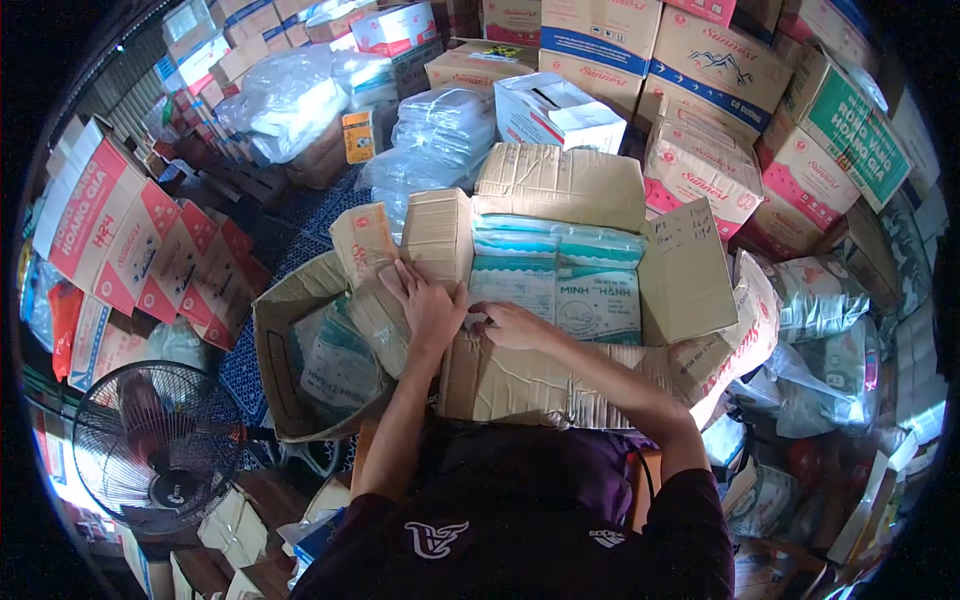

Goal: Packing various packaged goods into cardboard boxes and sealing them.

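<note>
An open cardboard box (525, 375) stands before me, its flaps folded outward. Flat packets with teal and white print (592, 289) fill it. My left hand (431, 304) lies on the box's left flap (439, 225), fingers spread against the cardboard. Near the box's left front corner, my right hand (506, 322) has its fingers bent close together; whether they pinch anything is too small to tell. A second open box (281, 375) at the left holds similar packets (341, 367), partly under a flap.
A black fan (157, 446) stands at the lower left. Clear plastic bundles (442, 127) and a white carton (559, 112) sit beyond the box. Stacked cartons (705, 67) rise behind, with flattened red and white ones (112, 225) at left and plastic-wrapped packs (817, 296) at right.
</note>
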Demonstrator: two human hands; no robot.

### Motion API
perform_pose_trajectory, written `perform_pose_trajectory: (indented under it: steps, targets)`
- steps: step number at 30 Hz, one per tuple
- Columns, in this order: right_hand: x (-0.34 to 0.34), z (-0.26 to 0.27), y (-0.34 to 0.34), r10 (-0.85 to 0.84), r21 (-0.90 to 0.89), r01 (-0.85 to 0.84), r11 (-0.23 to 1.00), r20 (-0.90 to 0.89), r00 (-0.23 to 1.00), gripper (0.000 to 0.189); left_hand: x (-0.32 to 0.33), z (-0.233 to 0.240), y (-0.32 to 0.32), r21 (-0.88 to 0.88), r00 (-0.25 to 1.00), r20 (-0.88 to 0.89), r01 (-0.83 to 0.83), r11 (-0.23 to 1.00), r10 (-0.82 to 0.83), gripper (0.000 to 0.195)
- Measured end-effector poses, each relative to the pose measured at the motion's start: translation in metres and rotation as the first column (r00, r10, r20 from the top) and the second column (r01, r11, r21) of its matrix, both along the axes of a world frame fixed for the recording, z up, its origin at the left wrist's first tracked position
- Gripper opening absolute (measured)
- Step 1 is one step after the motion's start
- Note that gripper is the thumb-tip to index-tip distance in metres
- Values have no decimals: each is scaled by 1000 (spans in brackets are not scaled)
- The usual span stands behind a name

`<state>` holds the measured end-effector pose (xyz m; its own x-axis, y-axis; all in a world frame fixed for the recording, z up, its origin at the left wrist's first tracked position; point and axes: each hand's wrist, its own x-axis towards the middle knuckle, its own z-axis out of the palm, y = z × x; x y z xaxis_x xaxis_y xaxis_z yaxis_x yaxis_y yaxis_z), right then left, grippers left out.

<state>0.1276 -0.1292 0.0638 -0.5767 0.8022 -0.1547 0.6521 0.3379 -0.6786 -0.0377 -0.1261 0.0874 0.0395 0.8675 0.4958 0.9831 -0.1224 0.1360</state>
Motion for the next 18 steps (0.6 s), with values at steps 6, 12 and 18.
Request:
perform_pose_trajectory:
  steps: [6,12,18]
  targets:
    - [2,3,-2,14,87,-9,996,-55,998,40,1,2,4,-63,998,-62,-34,997,30,80]
    - [6,3,-2,29,85,-20,996,-100,995,38,4,-2,3,-28,996,-89,5,1000,-7,74]
    - [31,5,16,-60,186,54,981,26,998,34,-7,-22,9,4,991,-124,-48,999,48,69]
